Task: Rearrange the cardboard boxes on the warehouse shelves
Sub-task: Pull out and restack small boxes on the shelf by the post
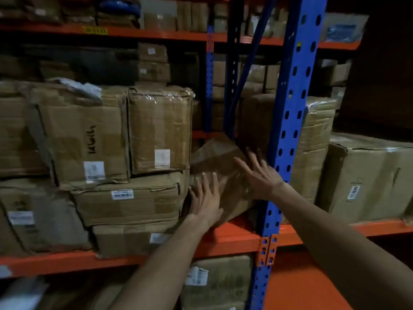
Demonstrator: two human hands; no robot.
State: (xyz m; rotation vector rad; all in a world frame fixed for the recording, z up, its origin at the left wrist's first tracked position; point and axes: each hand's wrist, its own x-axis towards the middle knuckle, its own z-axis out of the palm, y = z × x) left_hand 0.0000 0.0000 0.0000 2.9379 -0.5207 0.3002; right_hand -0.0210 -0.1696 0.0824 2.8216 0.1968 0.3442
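Observation:
A tape-wrapped cardboard box (220, 162) sits tilted in the narrow gap between the stacked boxes on the left and the blue upright (288, 121). My left hand (206, 198) lies flat against its lower front face, fingers spread. My right hand (260, 173) presses flat on its right side, fingers spread and pointing up-left. Neither hand wraps around the box. To the left stand a tall taped box (159, 128) and a flatter box (127, 200) under it.
An orange shelf beam (225, 240) runs under the boxes. Large worn boxes (82, 139) fill the left bay. Behind and right of the upright sit a plastic-wrapped box (315, 148) and a big box (371, 177). More boxes fill the upper and lower shelves.

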